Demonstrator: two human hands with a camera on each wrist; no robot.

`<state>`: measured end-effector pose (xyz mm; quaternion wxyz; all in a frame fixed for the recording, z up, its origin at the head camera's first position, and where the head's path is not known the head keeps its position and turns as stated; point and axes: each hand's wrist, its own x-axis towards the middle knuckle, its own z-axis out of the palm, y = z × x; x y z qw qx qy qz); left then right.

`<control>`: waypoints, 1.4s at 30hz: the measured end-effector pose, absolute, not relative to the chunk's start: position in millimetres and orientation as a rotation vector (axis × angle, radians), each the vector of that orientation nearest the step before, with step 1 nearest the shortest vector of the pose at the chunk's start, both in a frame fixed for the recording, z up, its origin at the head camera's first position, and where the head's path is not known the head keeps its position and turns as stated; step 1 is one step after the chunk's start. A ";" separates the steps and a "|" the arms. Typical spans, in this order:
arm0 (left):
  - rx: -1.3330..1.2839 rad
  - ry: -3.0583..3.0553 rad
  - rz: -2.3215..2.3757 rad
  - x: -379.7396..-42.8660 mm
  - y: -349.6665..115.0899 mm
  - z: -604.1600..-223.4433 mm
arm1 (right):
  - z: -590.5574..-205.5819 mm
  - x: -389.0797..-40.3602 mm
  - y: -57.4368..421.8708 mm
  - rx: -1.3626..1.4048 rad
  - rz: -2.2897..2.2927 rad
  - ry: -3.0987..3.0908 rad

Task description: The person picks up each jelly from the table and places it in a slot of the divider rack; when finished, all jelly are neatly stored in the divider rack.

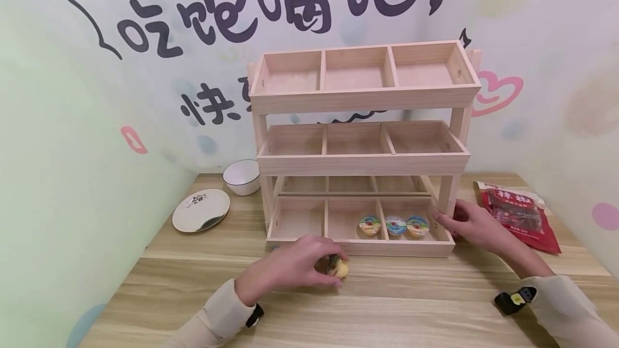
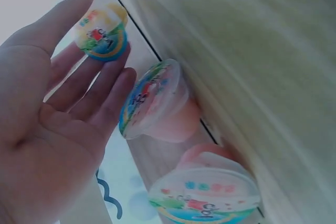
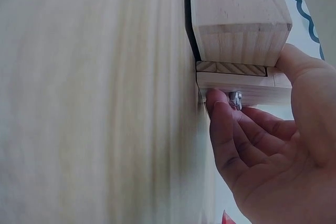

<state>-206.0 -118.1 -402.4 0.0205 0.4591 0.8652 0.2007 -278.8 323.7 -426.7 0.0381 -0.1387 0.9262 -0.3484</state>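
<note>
In the head view my left hand [image 1: 300,262] is low over the table, pinching a yellow jelly cup [image 1: 340,269] between thumb and fingers. The left wrist view shows that jelly cup [image 2: 102,34] with its printed lid. Two pink jelly cups [image 2: 165,108] stand by the hand there; in the head view the hand mostly hides that spot. My right hand [image 1: 476,224] grips the lower right end of a three-tier wooden shelf [image 1: 360,164]. In the right wrist view, its fingertips lie by a metal bolt [image 3: 235,99] on the shelf's side.
Three jelly cups sit in the bottom tier, an orange one [image 1: 369,226] in the middle compartment and two in the right. A white plate [image 1: 200,211] and a bowl [image 1: 242,177] stand left of the shelf. A red snack bag [image 1: 519,216] lies to its right.
</note>
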 end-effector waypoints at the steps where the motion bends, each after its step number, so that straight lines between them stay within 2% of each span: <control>1: 1.429 2.686 0.625 -206.1 -117.2 -401.6 | -426.7 -278.7 323.7 -0.426 -1.069 2.841; 10: 1.387 2.684 0.749 -210.5 -112.1 -393.1 | -428.0 -279.7 324.7 -0.427 -1.069 2.845; 20: 1.544 2.709 0.841 -231.2 -103.6 -383.3 | -428.5 -280.6 325.1 -0.429 -1.079 2.840; 32: 1.332 2.783 0.980 -264.3 -100.1 -390.1 | -426.9 -280.2 322.3 -0.428 -1.082 2.841; 42: 1.177 2.727 1.067 -279.1 -99.7 -392.5 | -426.4 -278.8 321.9 -0.420 -1.075 2.837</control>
